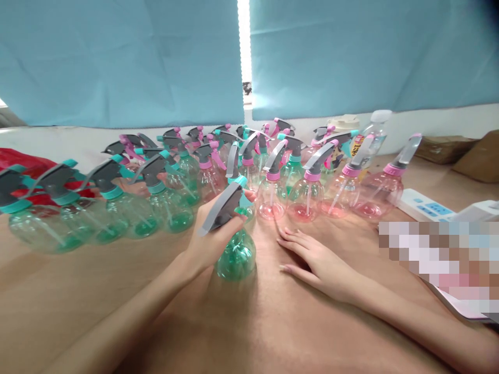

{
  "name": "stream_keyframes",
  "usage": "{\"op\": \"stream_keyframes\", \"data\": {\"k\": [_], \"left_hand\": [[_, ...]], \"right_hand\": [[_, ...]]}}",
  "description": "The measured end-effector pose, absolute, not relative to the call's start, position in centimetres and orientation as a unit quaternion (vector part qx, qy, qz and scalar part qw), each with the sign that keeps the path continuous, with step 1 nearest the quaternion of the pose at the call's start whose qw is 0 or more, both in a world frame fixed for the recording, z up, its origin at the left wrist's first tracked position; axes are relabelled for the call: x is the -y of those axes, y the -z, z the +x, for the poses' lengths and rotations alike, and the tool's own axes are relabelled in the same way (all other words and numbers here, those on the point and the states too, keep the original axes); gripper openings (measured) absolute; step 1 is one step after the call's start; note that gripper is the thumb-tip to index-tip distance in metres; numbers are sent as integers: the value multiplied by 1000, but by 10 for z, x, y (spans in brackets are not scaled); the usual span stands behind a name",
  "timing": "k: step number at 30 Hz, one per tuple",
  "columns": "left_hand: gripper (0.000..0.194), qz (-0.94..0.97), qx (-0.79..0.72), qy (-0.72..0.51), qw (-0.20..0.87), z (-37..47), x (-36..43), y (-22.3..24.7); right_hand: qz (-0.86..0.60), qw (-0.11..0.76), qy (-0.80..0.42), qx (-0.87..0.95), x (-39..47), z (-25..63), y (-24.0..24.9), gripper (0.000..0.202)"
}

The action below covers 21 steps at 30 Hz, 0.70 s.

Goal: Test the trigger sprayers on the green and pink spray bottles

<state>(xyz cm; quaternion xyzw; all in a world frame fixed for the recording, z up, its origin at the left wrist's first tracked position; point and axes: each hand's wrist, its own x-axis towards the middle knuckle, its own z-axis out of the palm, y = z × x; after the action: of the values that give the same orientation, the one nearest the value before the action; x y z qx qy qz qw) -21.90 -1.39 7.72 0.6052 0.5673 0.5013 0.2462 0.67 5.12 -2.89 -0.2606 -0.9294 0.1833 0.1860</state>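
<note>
spray bottle, green with a turquoise collar, sits at the centre of the clock, with twelve pointing away from the person. the left hand is clamped round its neck, just under the grey trigger head, probably because the neck is slimmer and easier to circle than the round belly. whether the base rests on the bench or hangs slightly above it cannot be told.

the right hand lies at three o'clock, palm down and holding nothing, well apart from the left; its spread fingers on the wood look like a resting support.

at ten o'clock runs a slanting row of green bottles, and from one to two o'clock a row of pink bottles, so the front seems sorted by colour. towards twelve, pink and turquoise heads mix, packed tightly, perhaps to save room. a clear bottle with a white cap stands behind the pink row, and a power strip lies between two and three o'clock.
</note>
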Motion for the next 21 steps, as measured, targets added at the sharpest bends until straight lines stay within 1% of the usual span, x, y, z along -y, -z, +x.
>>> {"op": "stream_keyframes", "data": {"k": [11, 17, 21], "left_hand": [[28, 586, -570, -510, 268, -219, 14, -77], [23, 595, -574, -497, 264, -221, 13, -80], [17, 616, -577, -483, 232, -223, 11, -80]], "right_hand": [[-257, 199, -188, 927, -51, 6, 31, 53], [-257, 199, -185, 927, -51, 7, 30, 53], [-258, 187, -178, 931, -51, 7, 29, 55]]}}
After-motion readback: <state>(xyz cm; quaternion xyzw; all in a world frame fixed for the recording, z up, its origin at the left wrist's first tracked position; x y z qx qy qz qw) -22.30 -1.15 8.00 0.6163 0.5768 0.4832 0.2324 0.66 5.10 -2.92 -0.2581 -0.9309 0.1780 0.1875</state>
